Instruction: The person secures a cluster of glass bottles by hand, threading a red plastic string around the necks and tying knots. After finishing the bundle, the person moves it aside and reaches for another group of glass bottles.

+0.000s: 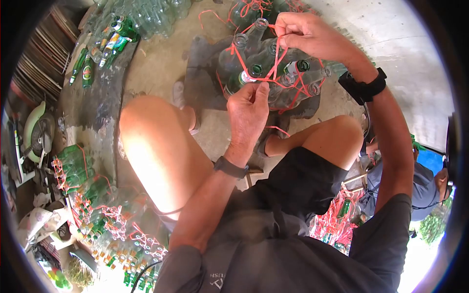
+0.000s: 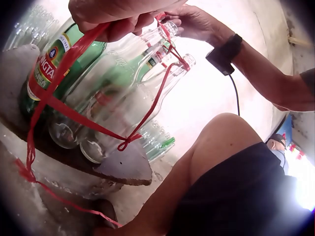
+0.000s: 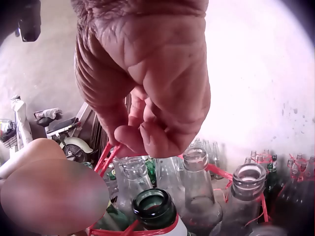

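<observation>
In the head view, a bundle of clear and green glass bottles [image 1: 229,62] stands between the knees, with red plastic twine [image 1: 242,61] running around the necks. My right hand [image 1: 310,36] pinches a strand of the twine above the bottles, thumb against fingers. On the bundle's near side, my left hand [image 1: 248,110] pinches the twine close by a green bottle mouth [image 1: 255,71]. The left wrist view shows a green bottle with a red label [image 2: 47,69] and twine knotted low in front of the clear bottles. Curled right fingers [image 3: 162,140] hang just over the bottle mouths.
A dark slab [image 1: 200,73] lies under the bundle. Many clear bottles [image 1: 146,17] stand at the far left, with loose green bottles [image 1: 88,71] nearby. Tied bottle bundles [image 1: 78,166] fill the lower left. Another person [image 1: 422,188] sits at the right, near a heap of red twine [image 1: 334,219].
</observation>
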`<state>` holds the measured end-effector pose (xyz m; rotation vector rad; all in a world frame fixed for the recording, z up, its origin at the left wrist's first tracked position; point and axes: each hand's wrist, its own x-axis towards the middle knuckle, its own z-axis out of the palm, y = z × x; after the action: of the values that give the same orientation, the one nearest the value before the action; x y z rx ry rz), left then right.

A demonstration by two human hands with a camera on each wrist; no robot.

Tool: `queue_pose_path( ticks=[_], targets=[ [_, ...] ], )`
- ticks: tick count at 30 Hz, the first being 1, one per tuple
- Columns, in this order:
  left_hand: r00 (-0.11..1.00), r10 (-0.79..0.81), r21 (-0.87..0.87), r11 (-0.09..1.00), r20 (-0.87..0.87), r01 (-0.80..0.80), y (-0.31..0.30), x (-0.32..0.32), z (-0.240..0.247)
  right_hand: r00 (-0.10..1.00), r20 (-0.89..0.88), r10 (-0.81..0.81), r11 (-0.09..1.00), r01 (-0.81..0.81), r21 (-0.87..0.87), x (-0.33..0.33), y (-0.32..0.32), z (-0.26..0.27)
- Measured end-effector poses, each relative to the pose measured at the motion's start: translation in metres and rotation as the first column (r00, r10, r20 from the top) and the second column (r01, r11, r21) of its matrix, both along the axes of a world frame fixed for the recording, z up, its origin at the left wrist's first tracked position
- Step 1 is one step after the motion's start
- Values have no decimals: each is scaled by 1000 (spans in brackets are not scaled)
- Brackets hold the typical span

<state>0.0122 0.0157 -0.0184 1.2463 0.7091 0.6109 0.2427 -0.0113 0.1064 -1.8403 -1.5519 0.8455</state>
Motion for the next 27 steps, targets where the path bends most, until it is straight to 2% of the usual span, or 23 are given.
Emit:
queue_pose_path(
  ticks=[1, 3, 10, 12, 16, 18, 21, 25, 27],
  targets=[
    [1000, -1, -11, 1000, -3, 1, 0, 1, 1, 1000, 2, -1, 1000, 1, 1, 1, 2, 0],
    [1000, -12, -13, 1000, 1, 12, 0, 1, 1, 988, 148, -36, 996, 48, -81, 4, 5, 1],
    [1000, -16, -4, 1000, 22, 16, -2, 4, 0, 976, 197, -90, 995, 96, -20, 4, 10, -6],
    [999, -4, -4, 1000, 35, 4, -4, 6, -2, 951, 303, -55, 997, 70, -39, 1, 13, -4],
    [998, 21, 11, 1000, 62, -21, -5, 7, -7, 936, 351, -25, 998, 46, -52, 3, 19, -8],
    [998, 34, 9, 999, 61, -34, -7, 9, -8, 930, 366, 43, 999, -52, 14, 8, 20, -14],
    [996, 66, 32, 997, 68, -68, -9, 11, -9, 895, 439, 82, 997, -70, -44, 14, 25, -22],
    [997, 50, 7, 999, 60, -50, -9, 5, -9, 901, 395, 176, 981, -126, -150, 15, 27, -9],
    [998, 41, -2, 999, 51, -41, -9, 2, -5, 975, 177, 134, 972, -95, -214, 5, 28, 11]
  ],
)
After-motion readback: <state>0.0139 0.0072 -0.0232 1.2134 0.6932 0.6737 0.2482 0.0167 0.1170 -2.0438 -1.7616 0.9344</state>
